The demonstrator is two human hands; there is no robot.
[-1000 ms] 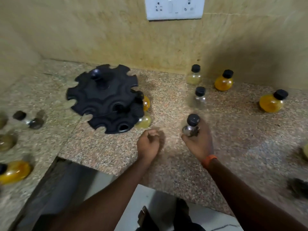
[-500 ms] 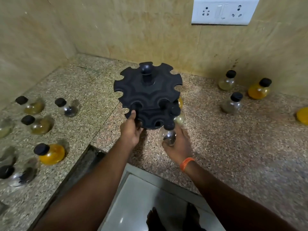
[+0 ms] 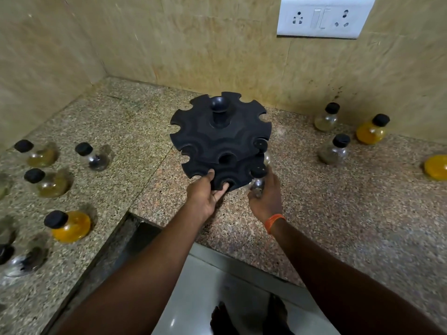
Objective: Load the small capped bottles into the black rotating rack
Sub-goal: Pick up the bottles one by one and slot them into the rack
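The black rotating rack (image 3: 217, 139), two notched tiers with a knob on top, stands on the granite counter near the back wall. My left hand (image 3: 204, 193) grips the front edge of its lower tier, thumb on top and fingers underneath. A clear bottle with a black cap (image 3: 257, 181) sits at a notch on the lower tier's right front, and my right hand (image 3: 267, 195) is closed around it. Another capped bottle (image 3: 262, 148) hangs in the upper tier just behind; its body is mostly hidden.
Loose capped bottles stand on the left counter, among them a yellow one (image 3: 69, 224) and a clear one (image 3: 93, 157). More stand at the right: clear ones (image 3: 335, 149), (image 3: 326, 117) and a yellow one (image 3: 372, 129). The counter edge (image 3: 169, 228) drops to the floor.
My right hand carried the clear bottle from the open counter to the rack's lower tier. My left hand opened from a fist and took hold of the rack's front edge.
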